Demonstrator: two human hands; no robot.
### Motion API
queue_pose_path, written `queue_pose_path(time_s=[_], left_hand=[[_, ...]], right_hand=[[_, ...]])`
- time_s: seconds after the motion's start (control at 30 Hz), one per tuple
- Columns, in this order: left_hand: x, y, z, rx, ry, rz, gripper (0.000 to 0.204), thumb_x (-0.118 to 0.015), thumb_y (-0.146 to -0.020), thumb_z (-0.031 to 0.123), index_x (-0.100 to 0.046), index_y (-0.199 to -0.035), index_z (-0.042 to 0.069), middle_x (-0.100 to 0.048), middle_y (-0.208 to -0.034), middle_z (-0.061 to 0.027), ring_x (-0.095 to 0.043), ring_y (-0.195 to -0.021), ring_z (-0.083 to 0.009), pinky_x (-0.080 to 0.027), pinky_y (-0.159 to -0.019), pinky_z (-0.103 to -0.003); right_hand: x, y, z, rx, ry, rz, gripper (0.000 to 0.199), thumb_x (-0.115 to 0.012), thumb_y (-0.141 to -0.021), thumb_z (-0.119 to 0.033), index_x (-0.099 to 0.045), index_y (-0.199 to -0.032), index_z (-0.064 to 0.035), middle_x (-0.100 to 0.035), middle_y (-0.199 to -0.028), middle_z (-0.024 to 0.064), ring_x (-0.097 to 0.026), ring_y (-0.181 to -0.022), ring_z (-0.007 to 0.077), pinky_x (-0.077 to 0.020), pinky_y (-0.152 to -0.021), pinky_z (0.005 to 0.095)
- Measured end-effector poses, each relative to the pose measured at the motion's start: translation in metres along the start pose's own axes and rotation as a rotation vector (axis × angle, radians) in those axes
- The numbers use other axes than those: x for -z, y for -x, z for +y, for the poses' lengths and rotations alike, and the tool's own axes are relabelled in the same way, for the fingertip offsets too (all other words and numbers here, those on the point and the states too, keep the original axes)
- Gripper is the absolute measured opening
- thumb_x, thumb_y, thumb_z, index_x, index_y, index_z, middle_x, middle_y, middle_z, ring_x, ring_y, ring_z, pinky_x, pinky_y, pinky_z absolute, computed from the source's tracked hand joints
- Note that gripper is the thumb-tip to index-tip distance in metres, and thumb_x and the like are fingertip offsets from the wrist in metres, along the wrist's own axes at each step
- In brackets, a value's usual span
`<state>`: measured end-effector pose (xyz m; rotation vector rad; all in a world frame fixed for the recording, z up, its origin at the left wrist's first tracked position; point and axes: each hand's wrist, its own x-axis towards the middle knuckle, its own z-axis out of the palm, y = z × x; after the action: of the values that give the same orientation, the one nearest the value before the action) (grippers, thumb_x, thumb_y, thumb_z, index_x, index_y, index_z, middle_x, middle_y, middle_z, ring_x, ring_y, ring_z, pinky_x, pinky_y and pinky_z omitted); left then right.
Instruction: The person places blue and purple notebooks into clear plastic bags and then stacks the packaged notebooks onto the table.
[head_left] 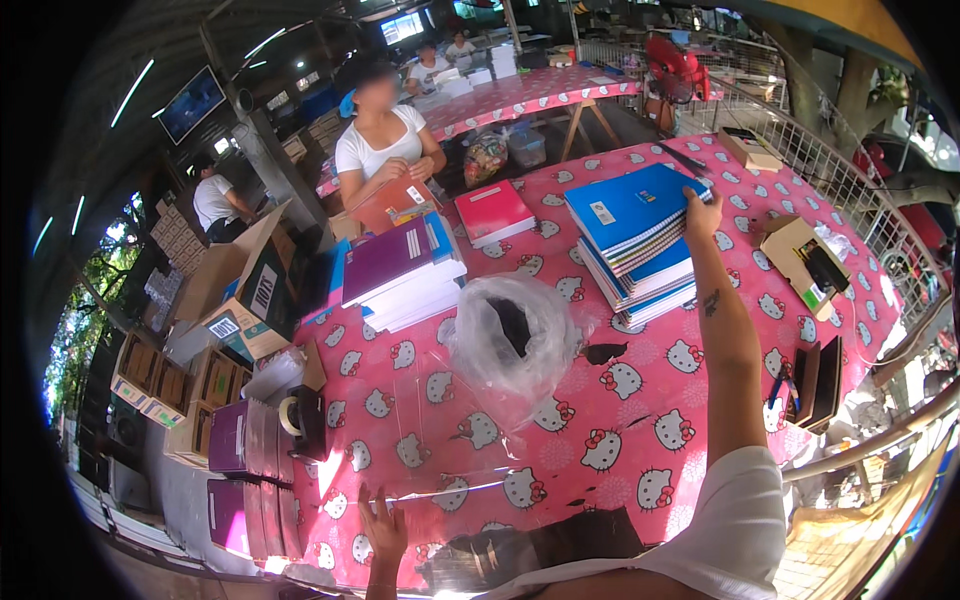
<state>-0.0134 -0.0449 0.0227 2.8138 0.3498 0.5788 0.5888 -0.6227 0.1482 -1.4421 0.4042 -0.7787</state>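
My right arm stretches out to a stack of blue spiral notebooks [635, 205] on the far right of the table. My right hand [704, 212] grips the right edge of the upper notebooks, its thumb on the top cover. Close to me, my left hand [383, 525] has its fingers apart over a clear plastic sheet or bag [440, 480] lying on the table; whether it touches the plastic I cannot tell. Between my hands and the far stacks sits a crumpled clear plastic bag [515, 345], its mouth open toward me.
Purple notebooks [390, 265] and a red notebook stack [495, 212] stand ahead. Across the table a person [385, 150] holds a reddish-brown notebook. At left are a tape dispenser [300, 420], wrapped purple notebooks [250, 435] and cardboard boxes [250, 300]. An open cardboard box [800, 260] lies right.
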Motion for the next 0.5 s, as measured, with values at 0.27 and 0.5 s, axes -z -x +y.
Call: queue_pose_path(time_s=[0.27, 0.5], left_hand=[[0.073, -0.060, 0.045, -0.168, 0.158, 0.275, 0.046, -0.059, -0.096, 0.014, -0.045, -0.135, -0.006, -0.042, -0.139, -0.0295, -0.045, -0.127, -0.0464, -0.039, -0.104, -0.051], [0.114, -0.125, 0.071, 0.035, 1.244, 0.031, 0.068, -0.076, -0.081, 0.008, -0.041, -0.140, -0.001, -0.052, -0.132, -0.0155, -0.052, -0.123, -0.0273, -0.044, -0.102, -0.042]], right_hand=[[-0.042, 0.246, -0.233, 1.082, -0.004, -0.486, 0.057, -0.078, -0.073, -0.015, -0.057, -0.126, -0.0163, -0.055, -0.104, 0.0125, -0.059, -0.092, 0.0299, -0.0483, -0.083, 0.0405], [0.026, 0.410, -0.301, 0.720, -0.439, -1.348, 0.067, -0.079, -0.071, -0.007, -0.051, -0.131, -0.0091, -0.056, -0.120, 0.0066, -0.056, -0.113, 0.0194, -0.0450, -0.097, 0.0345]])
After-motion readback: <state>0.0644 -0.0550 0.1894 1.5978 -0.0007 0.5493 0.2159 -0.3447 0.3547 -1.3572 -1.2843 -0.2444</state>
